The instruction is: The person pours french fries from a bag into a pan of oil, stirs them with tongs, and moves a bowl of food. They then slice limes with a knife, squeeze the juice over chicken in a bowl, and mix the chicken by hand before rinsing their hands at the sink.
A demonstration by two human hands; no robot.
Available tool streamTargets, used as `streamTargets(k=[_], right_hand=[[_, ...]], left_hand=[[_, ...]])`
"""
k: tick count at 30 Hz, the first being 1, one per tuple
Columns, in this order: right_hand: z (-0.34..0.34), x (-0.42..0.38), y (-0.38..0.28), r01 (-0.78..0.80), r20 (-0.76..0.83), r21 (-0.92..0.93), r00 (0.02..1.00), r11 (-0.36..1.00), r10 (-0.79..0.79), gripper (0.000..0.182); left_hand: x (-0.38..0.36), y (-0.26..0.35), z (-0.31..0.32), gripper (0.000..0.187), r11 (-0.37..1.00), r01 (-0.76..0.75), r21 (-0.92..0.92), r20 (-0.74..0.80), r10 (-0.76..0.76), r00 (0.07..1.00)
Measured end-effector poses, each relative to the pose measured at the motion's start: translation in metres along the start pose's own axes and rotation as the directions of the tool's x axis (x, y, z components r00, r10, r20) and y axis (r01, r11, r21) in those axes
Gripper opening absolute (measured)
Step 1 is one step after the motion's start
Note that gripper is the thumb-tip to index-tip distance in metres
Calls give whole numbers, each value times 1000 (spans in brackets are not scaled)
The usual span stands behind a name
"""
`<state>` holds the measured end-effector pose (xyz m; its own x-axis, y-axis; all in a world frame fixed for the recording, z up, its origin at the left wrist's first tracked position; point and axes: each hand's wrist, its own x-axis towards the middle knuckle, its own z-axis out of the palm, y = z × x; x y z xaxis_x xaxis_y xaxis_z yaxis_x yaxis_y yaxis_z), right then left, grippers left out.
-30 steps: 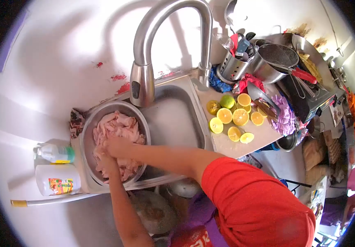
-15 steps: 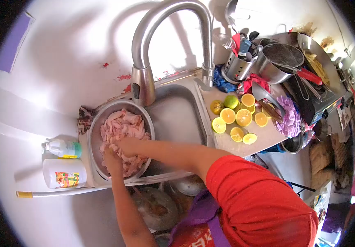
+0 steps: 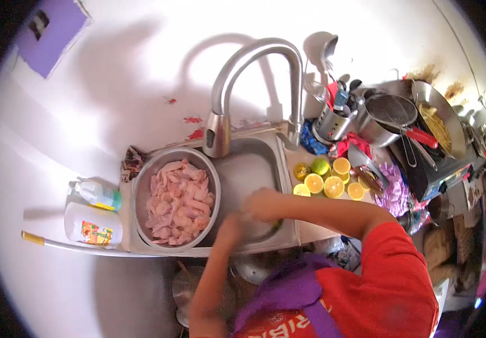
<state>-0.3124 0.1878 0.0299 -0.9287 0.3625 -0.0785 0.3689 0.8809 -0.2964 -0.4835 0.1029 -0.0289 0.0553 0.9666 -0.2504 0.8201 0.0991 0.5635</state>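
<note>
Raw chicken pieces [image 3: 180, 203] are heaped in a large metal bowl [image 3: 137, 211], which rests over the left part of the sink [image 3: 248, 163]. My left hand [image 3: 231, 230] is over the basin, just right of the bowl's rim. Close beside it, my right hand [image 3: 262, 204] is also above the sink. Both are out of the bowl and smeared by motion, so their fingers cannot be made out. A small yellow-green thing [image 3: 276, 226] shows in the basin below my right wrist. The faucet [image 3: 218, 135] arches over the sink's back edge.
Halved citrus fruits [image 3: 333, 187] lie on the counter to the right, beside a knife [image 3: 369, 179] and a purple cloth [image 3: 392, 186]. Behind are a utensil holder [image 3: 331, 125], a pot [image 3: 375, 132] and a stove [image 3: 445, 177]. A jug [image 3: 85, 222] and a bottle [image 3: 97, 194] stand left.
Both hands have left the chicken in the bowl and moved right over the sink. The camera view has shifted, so the bowl and faucet appear lower and farther right.
</note>
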Motion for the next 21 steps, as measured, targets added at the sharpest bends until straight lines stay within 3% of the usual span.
streamTargets(k=[3,5,7,9,12,15,17,21], right_hand=[[-76,-11,23,-141,-176,-333,981,932,85,18],[-96,-24,44,-340,-582,-105,783,934,220,19],[-98,-28,66,-378,-707,-155,687,913,165,20],[-92,-29,76,-429,-666,-92,698,899,265,21],[-93,-35,73,-452,-589,-101,745,886,312,21],[-83,-34,84,-474,-557,-85,752,876,353,19],[-80,-38,82,-442,-583,-34,737,896,342,18],[-80,-44,78,-436,-576,-105,760,894,303,16]], left_hand=[[1,22,-15,33,992,38,118,-162,-18,987],[11,35,-46,37,985,-30,-168,-454,-51,889],[15,64,-92,40,892,-326,-313,-721,0,693],[5,99,-131,39,836,-400,-376,-761,-32,648],[5,112,-155,43,889,-412,-198,-736,143,662],[5,124,-155,46,899,-413,-149,-708,195,679],[0,127,-153,45,880,-423,-215,-692,168,702],[-15,135,-153,39,865,-384,-323,-581,139,802]])
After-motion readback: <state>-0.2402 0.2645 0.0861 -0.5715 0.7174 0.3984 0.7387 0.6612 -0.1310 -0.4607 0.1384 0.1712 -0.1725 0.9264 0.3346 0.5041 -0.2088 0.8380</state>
